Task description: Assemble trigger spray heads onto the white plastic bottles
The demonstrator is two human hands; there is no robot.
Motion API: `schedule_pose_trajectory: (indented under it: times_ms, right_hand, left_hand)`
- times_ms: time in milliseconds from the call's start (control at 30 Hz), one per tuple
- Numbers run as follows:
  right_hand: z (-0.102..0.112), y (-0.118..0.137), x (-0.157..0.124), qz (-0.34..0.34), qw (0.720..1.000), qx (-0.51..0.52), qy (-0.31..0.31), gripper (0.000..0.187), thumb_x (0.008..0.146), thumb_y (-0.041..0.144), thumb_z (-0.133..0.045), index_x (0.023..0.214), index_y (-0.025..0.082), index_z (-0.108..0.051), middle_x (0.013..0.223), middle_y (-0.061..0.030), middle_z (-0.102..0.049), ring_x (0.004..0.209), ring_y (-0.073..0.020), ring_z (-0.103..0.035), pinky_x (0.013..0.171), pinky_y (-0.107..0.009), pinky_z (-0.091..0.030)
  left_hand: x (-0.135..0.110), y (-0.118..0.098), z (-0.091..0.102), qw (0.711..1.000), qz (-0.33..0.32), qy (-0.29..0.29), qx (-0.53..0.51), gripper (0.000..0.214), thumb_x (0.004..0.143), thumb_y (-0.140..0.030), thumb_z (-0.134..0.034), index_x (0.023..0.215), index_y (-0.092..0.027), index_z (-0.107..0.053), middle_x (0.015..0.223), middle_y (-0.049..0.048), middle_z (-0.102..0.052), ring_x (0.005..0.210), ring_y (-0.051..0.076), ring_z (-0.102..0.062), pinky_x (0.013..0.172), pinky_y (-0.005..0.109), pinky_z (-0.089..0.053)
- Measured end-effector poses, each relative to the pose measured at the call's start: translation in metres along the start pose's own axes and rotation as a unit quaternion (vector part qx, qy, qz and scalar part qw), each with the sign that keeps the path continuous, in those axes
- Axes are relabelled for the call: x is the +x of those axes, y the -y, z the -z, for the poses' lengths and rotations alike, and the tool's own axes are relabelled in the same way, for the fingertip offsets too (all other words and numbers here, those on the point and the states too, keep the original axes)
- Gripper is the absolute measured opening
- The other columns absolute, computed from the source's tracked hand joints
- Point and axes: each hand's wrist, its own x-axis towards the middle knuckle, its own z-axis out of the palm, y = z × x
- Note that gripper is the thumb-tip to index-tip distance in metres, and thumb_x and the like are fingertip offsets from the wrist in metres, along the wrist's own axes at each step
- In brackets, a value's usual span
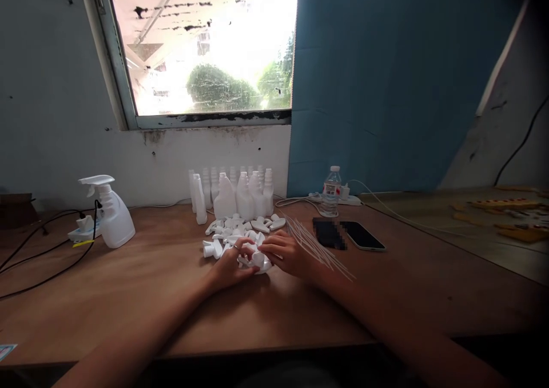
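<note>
My left hand [234,265] is closed around a white spray trigger head [258,260], thumb below and fingers curled over it. From the other side, my right hand [288,254] grips the same piece with its fingertips, which partly hide it. Just behind my hands lies a loose pile of white trigger heads [231,225]. Past the pile stand several white bottles [246,198] without tops, upright in rows. Beside my right hand, a bundle of thin white tubes [315,248] is spread slantwise on the table.
A white spray bottle [115,222] with its trigger top stands at the left, near a power strip [83,232] and black cables. At the right are a clear water bottle [331,193], a phone [363,236] and a dark pixelated item [328,233] on the brown table [128,296].
</note>
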Motion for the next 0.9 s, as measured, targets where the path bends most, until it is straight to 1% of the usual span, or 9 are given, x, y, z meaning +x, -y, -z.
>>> schedule_pose_trajectory:
  times_ms: [100, 233, 367, 467, 533, 600, 733, 900]
  right_hand:
    - [-0.003, -0.001, -0.002, 0.034, 0.999, -0.015, 0.015, 0.017, 0.093, 0.016, -0.049, 0.099, 0.019, -0.064, 0.087, -0.0067, -0.071, 0.077, -0.0167, -0.063, 0.077, -0.035, -0.047]
    - [-0.001, -0.003, -0.003, 0.054, 0.998, -0.02, 0.027, 0.017, 0.093, 0.015, -0.048, 0.101, 0.018, -0.063, 0.088, -0.0077, -0.069, 0.078, -0.0169, -0.063, 0.076, -0.035, -0.047]
    - [0.003, -0.002, -0.004, 0.067, 0.995, -0.016, 0.071, 0.025, 0.091, 0.014, -0.045, 0.108, 0.018, -0.063, 0.093, -0.0094, -0.069, 0.083, -0.018, -0.063, 0.076, -0.034, -0.049]
    - [0.005, 0.002, -0.004, 0.042, 0.996, 0.011, 0.079, 0.029, 0.087, 0.013, -0.045, 0.11, 0.019, -0.061, 0.096, -0.0096, -0.069, 0.085, -0.0186, -0.063, 0.075, -0.033, -0.05]
    - [0.007, 0.006, -0.003, 0.015, 0.997, 0.032, 0.073, 0.027, 0.085, 0.012, -0.045, 0.106, 0.019, -0.061, 0.097, -0.0095, -0.068, 0.086, -0.0186, -0.063, 0.074, -0.032, -0.05]
    - [0.009, 0.009, -0.002, -0.006, 0.995, 0.05, 0.083, 0.025, 0.083, 0.012, -0.045, 0.102, 0.019, -0.061, 0.099, -0.0092, -0.067, 0.087, -0.0181, -0.063, 0.074, -0.03, -0.05]
    - [0.012, 0.01, 0.0, -0.031, 0.99, 0.066, 0.124, 0.023, 0.084, 0.014, -0.045, 0.099, 0.019, -0.062, 0.102, -0.0089, -0.065, 0.088, -0.0168, -0.063, 0.076, -0.028, -0.049]
    - [0.01, 0.009, 0.0, -0.056, 0.984, 0.091, 0.142, 0.017, 0.088, 0.023, -0.049, 0.098, 0.02, -0.064, 0.102, -0.0083, -0.066, 0.082, -0.0152, -0.063, 0.075, -0.026, -0.051]
  left_hand:
    - [0.001, 0.002, 0.001, 1.0, -0.011, -0.002, 0.011, 0.049, 0.075, -0.029, -0.069, 0.114, -0.02, -0.042, 0.089, 0.0015, -0.065, 0.078, 0.014, -0.06, 0.076, 0.028, -0.049]
    - [0.002, 0.006, 0.002, 0.999, -0.016, 0.006, 0.031, 0.045, 0.076, -0.033, -0.069, 0.111, -0.02, -0.043, 0.089, 0.0006, -0.065, 0.079, 0.013, -0.059, 0.073, 0.026, -0.048]
    - [0.001, 0.007, 0.003, 0.999, -0.023, 0.001, 0.047, 0.038, 0.077, -0.035, -0.069, 0.106, -0.019, -0.05, 0.086, -0.0005, -0.062, 0.075, 0.012, -0.058, 0.072, 0.024, -0.047]
    - [0.001, 0.007, 0.003, 0.998, -0.03, 0.003, 0.059, 0.028, 0.08, -0.037, -0.065, 0.098, -0.019, -0.056, 0.084, -0.0006, -0.06, 0.073, 0.011, -0.057, 0.07, 0.023, -0.047]
    - [0.001, 0.007, 0.004, 0.997, -0.037, 0.008, 0.068, 0.024, 0.082, -0.037, -0.063, 0.097, -0.019, -0.058, 0.084, -0.0004, -0.06, 0.073, 0.011, -0.057, 0.069, 0.023, -0.047]
    - [0.001, 0.006, 0.004, 0.996, -0.045, 0.012, 0.074, 0.023, 0.083, -0.036, -0.062, 0.098, -0.019, -0.059, 0.085, 0.0, -0.06, 0.074, 0.011, -0.057, 0.07, 0.023, -0.047]
    - [0.001, 0.005, 0.005, 0.995, -0.057, 0.021, 0.078, 0.023, 0.084, -0.036, -0.061, 0.099, -0.02, -0.061, 0.086, 0.0007, -0.061, 0.076, 0.012, -0.059, 0.073, 0.024, -0.049]
    - [0.001, 0.004, 0.007, 0.995, -0.061, 0.022, 0.082, 0.023, 0.084, -0.037, -0.062, 0.1, -0.02, -0.061, 0.087, 0.0005, -0.062, 0.077, 0.012, -0.059, 0.073, 0.024, -0.049]
